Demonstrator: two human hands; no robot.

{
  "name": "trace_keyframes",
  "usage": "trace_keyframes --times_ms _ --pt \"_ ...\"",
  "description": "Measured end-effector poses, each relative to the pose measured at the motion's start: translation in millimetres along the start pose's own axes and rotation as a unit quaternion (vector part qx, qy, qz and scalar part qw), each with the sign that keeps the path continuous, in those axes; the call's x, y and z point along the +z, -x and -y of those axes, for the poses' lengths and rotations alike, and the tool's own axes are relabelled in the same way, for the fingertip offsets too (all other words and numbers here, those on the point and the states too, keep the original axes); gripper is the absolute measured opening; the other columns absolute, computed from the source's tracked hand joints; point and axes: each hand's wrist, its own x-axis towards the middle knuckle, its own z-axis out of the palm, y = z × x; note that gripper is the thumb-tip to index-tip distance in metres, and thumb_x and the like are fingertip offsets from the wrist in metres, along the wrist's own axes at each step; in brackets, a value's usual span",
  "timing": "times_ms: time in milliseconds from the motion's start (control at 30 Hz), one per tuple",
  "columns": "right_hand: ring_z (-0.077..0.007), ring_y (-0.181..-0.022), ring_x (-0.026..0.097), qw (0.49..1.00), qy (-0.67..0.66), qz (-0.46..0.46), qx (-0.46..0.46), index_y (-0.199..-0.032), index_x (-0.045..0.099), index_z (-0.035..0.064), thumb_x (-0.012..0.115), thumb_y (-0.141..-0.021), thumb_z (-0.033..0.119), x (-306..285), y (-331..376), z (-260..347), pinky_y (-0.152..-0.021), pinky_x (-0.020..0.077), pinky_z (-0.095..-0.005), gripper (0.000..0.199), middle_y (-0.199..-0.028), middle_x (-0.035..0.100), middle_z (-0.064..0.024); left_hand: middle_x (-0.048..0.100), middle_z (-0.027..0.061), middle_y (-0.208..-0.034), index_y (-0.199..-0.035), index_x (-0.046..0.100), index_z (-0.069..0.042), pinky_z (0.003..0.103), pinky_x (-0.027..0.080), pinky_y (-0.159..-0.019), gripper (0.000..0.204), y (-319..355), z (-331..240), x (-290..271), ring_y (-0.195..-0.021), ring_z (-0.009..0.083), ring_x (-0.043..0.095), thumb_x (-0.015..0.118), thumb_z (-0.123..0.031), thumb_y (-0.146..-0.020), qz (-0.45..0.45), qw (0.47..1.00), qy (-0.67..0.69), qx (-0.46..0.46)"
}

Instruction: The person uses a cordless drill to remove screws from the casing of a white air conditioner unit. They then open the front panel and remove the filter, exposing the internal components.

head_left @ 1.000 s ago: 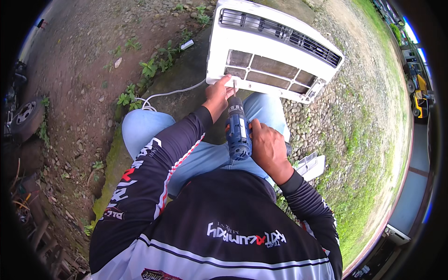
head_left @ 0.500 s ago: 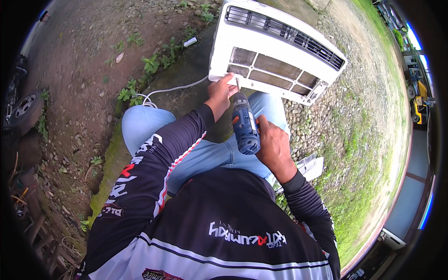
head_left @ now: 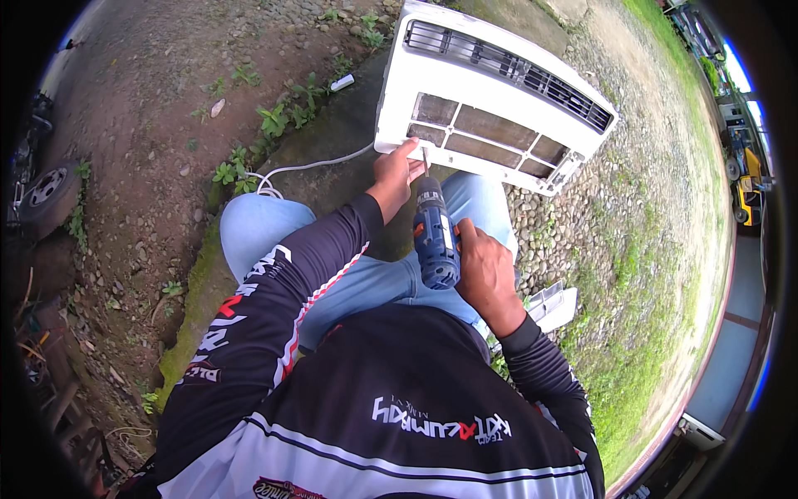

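Note:
A white window air conditioner [head_left: 465,83] stands in front of me, its dark louvres along the far edge and a dusty mesh filter [head_left: 490,131] nearer to me. My left hand [head_left: 396,173] grips the near left corner of the air conditioner, thumb on top and fingers curled beneath the edge. In my right hand [head_left: 489,273] is a blue cordless drill [head_left: 435,241], held by its handle. Its bit [head_left: 426,160] points away from me and meets the lower front edge of the unit, close to my left fingers. The exact contact spot is too small to make out.
A white power cord [head_left: 320,161] runs left from the unit. On the stones by my right forearm lies a white panel with a grille [head_left: 552,306]. A small white piece [head_left: 342,82] rests near the weeds. A wheel [head_left: 50,196] is far left, a yellow vehicle [head_left: 750,187] far right.
The drill and my right hand sit slightly lower in view, with the bit still at the unit's edge. My left hand keeps its hold on the corner.

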Motion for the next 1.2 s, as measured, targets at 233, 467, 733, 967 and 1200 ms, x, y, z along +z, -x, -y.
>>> trace_keyframes --times_ms 233,467,733,967,1200 --pt "-0.0400 -0.075 0.069 1.000 -0.001 -0.001 0.002 -0.104 0.055 0.0042 0.064 -0.095 0.005 -3 1 1 -0.066 0.0533 -0.0506 0.013 -0.082 0.067 -0.0178 0.065 0.0227 -0.112 -0.124 0.057 0.007 0.045 0.064 -0.091 0.046 0 1 0 -0.103 0.0338 0.071 0.079 -0.023 -0.096 -0.010 1.000 0.000 -0.005" --pt "-0.0416 -0.076 0.069 1.000 -0.024 -0.009 0.000 -0.105 0.056 0.0047 0.065 -0.093 0.003 -9 2 -4 -0.066 0.0526 -0.0513 0.016 -0.084 0.068 -0.0187 0.067 0.0233 -0.117 -0.126 0.059 0.003 0.042 0.061 -0.096 0.044 1 4 -2 -0.105 0.0337 0.071 0.077 -0.027 -0.099 -0.001 1.000 0.003 -0.006" --pt "-0.0394 -0.079 0.068 0.999 -0.032 -0.030 -0.006 -0.106 0.059 0.0048 0.065 -0.092 0.004 -17 12 -8 -0.068 0.0526 -0.0489 0.015 -0.087 0.067 -0.0157 0.064 0.0244 -0.116 -0.124 0.055 0.007 0.053 0.054 -0.105 0.038 17 1 2 -0.116 0.0382 0.064 0.053 -0.023 -0.101 0.008 0.997 0.071 -0.031" --pt "-0.0384 -0.081 0.069 0.998 -0.057 -0.020 -0.032 -0.113 0.064 0.0051 0.064 -0.094 0.009 -38 38 -17 -0.070 0.0530 -0.0486 0.019 -0.090 0.068 -0.0151 0.059 0.0312 -0.120 -0.124 0.049 0.017 0.053 0.058 -0.102 0.049 29 -1 8 -0.112 0.0409 0.065 0.046 -0.028 -0.105 -0.001 0.986 0.107 -0.127" --pt "-0.0427 -0.085 0.070 0.988 -0.148 -0.030 0.010 -0.117 0.068 0.0042 0.069 -0.088 0.015 -55 63 -45 -0.073 0.0549 -0.0486 0.030 -0.094 0.072 -0.0186 0.069 0.0178 -0.104 -0.113 0.064 0.005 0.044 0.062 -0.090 0.022 22 1 -10 -0.099 0.0316 0.071 0.053 -0.010 -0.102 0.075 0.991 -0.055 -0.091"
